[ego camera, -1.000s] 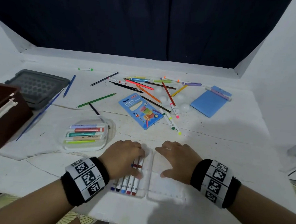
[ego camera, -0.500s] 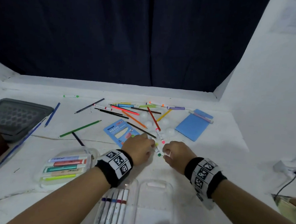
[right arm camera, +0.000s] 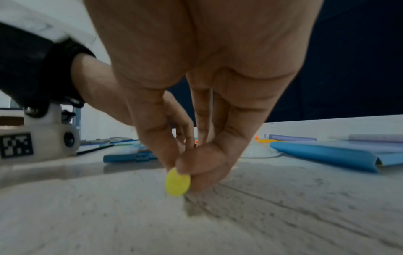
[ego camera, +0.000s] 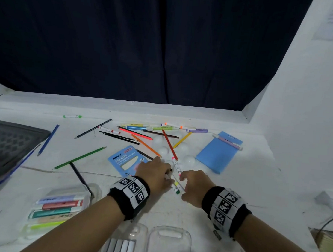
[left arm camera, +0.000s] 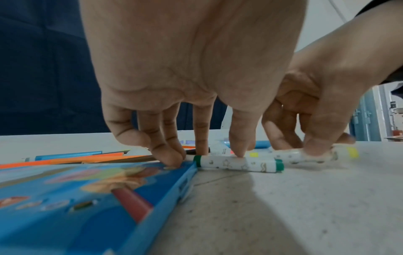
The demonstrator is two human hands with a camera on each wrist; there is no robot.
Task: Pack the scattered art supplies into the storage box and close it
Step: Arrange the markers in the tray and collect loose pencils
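Loose pencils and markers lie scattered across the white table. My left hand reaches down beside the blue pencil box. In the left wrist view its thumb and forefinger pinch a white green-capped marker that lies on the table, while the other fingers rest on the box's edge. My right hand pinches a yellow-capped marker just to the right, and the same marker also shows in the left wrist view. A pink-capped marker lies between the hands. The grey box lid sits far left.
A clear case of markers lies open at the near edge, its lid beside it. A highlighter case sits at the near left. White foam balls and a blue notepad lie beyond the hands.
Both hands left the clear marker case and reached forward to the loose markers by the blue pencil box. Their fingers have now closed on two markers.
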